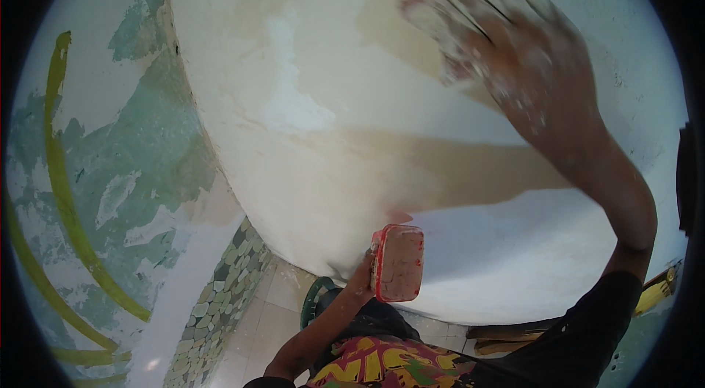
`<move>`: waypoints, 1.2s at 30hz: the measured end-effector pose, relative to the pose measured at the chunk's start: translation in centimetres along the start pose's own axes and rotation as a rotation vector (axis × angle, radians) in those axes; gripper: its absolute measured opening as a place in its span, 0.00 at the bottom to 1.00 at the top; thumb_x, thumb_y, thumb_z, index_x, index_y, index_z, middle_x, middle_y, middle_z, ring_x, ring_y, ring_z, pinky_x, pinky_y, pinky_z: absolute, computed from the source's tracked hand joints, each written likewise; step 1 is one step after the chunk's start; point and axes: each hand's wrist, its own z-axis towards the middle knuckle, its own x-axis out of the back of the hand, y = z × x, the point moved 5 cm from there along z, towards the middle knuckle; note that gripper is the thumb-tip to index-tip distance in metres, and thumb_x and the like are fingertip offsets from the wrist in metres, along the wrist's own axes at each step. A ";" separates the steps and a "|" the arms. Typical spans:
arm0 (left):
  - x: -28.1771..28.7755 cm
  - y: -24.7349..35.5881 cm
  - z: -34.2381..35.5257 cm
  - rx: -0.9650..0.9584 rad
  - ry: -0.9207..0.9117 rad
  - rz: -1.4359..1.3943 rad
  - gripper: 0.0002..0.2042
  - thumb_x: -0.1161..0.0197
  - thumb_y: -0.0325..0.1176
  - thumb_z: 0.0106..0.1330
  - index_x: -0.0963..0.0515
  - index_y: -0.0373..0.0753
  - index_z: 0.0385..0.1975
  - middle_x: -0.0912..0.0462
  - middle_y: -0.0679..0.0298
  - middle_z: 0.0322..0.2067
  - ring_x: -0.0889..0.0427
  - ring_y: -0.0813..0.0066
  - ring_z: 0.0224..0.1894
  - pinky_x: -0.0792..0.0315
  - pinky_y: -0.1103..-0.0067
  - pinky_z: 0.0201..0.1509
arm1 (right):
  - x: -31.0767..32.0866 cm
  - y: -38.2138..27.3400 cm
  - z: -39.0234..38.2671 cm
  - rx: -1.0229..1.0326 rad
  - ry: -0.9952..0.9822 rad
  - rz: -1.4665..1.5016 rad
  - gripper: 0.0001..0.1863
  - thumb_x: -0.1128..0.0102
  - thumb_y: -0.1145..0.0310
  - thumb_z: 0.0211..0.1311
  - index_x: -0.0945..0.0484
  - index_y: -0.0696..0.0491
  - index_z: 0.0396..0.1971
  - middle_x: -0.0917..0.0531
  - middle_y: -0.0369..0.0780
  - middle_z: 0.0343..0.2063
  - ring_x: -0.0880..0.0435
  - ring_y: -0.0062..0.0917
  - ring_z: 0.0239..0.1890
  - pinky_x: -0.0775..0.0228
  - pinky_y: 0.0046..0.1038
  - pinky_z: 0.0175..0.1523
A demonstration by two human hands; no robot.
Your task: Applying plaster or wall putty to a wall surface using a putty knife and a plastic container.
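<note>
Okay, one boxy red plastic tub of smooth beige paste, near the waist, left grip clasping its side. Farther up, right grip, white-caked, holds one smeared pad, blurred, over one smooth, patchy white wall. Beyond left: one pebbled strip, one flaky green wall, two long curved yellow bands.

Shirt: black, 5 o'clock.
Chest print: yellow, magenta, some green, 6 o'clock.
Right sleeve: black, short, 4 o'clock.
Trousers: dark, 6 o'clock.
Right hand: white smears, 2 o'clock.
</note>
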 end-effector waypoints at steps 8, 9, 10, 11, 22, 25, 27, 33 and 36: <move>4.7 -1.8 2.4 0.028 0.108 0.034 0.30 0.51 0.55 0.70 0.38 0.41 0.65 0.27 0.56 0.58 0.23 0.63 0.57 0.27 0.66 0.59 | -4.5 -2.2 3.1 0.190 -0.174 0.189 0.10 0.40 0.67 0.51 0.19 0.52 0.34 0.17 0.39 0.36 0.18 0.32 0.39 0.28 0.37 0.44; 4.9 -2.1 2.3 0.035 0.124 0.046 0.30 0.50 0.55 0.70 0.38 0.41 0.65 0.27 0.56 0.58 0.23 0.63 0.57 0.27 0.66 0.59 | -3.7 -2.8 2.1 0.232 -0.192 0.203 0.11 0.40 0.66 0.51 0.19 0.52 0.35 0.17 0.39 0.36 0.18 0.32 0.40 0.28 0.37 0.47; 5.1 -2.2 2.3 0.043 0.138 0.058 0.30 0.50 0.55 0.70 0.37 0.41 0.64 0.27 0.56 0.58 0.23 0.63 0.57 0.27 0.66 0.59 | -2.8 -3.2 1.3 0.275 -0.209 0.215 0.12 0.39 0.65 0.51 0.19 0.52 0.36 0.17 0.39 0.36 0.18 0.32 0.41 0.28 0.37 0.50; 5.0 -2.6 2.5 0.060 0.140 0.074 0.30 0.50 0.55 0.70 0.37 0.41 0.64 0.27 0.56 0.58 0.23 0.63 0.56 0.27 0.66 0.59 | -1.5 -2.6 0.4 0.274 -0.215 0.208 0.12 0.39 0.65 0.51 0.19 0.52 0.36 0.17 0.39 0.36 0.18 0.32 0.41 0.28 0.37 0.50; 5.4 -4.6 2.6 0.127 0.159 0.114 0.26 0.49 0.51 0.71 0.33 0.40 0.61 0.24 0.58 0.55 0.21 0.67 0.53 0.25 0.69 0.57 | -0.9 -2.1 -1.3 0.268 -0.338 0.205 0.15 0.39 0.61 0.52 0.19 0.52 0.40 0.18 0.41 0.41 0.21 0.34 0.49 0.33 0.38 0.59; 6.8 -7.3 3.9 0.215 0.116 0.095 0.27 0.49 0.52 0.71 0.34 0.39 0.61 0.24 0.57 0.56 0.22 0.66 0.54 0.25 0.69 0.57 | -0.4 -1.6 -1.0 0.254 -0.386 0.157 0.16 0.39 0.61 0.53 0.19 0.52 0.40 0.19 0.41 0.42 0.21 0.34 0.50 0.33 0.38 0.60; 6.6 -7.2 4.2 0.219 0.110 0.102 0.27 0.49 0.52 0.71 0.34 0.40 0.62 0.25 0.57 0.56 0.22 0.66 0.54 0.25 0.68 0.57 | -0.6 -1.4 -1.0 0.251 -0.392 0.150 0.16 0.39 0.61 0.53 0.19 0.52 0.40 0.19 0.41 0.42 0.22 0.34 0.50 0.34 0.39 0.60; 3.7 -6.8 3.7 0.307 0.051 0.144 0.30 0.50 0.54 0.70 0.39 0.42 0.65 0.26 0.56 0.58 0.22 0.64 0.56 0.25 0.67 0.58 | -0.6 -1.3 -1.9 0.220 -0.456 0.117 0.16 0.39 0.61 0.53 0.19 0.52 0.41 0.19 0.41 0.43 0.23 0.34 0.52 0.35 0.39 0.61; 2.6 -5.9 3.1 0.328 0.040 0.139 0.31 0.50 0.55 0.70 0.39 0.42 0.66 0.27 0.56 0.58 0.23 0.63 0.56 0.26 0.66 0.59 | 0.4 0.0 -3.0 0.183 -0.483 0.094 0.17 0.39 0.60 0.53 0.19 0.51 0.41 0.19 0.41 0.44 0.23 0.34 0.53 0.35 0.39 0.62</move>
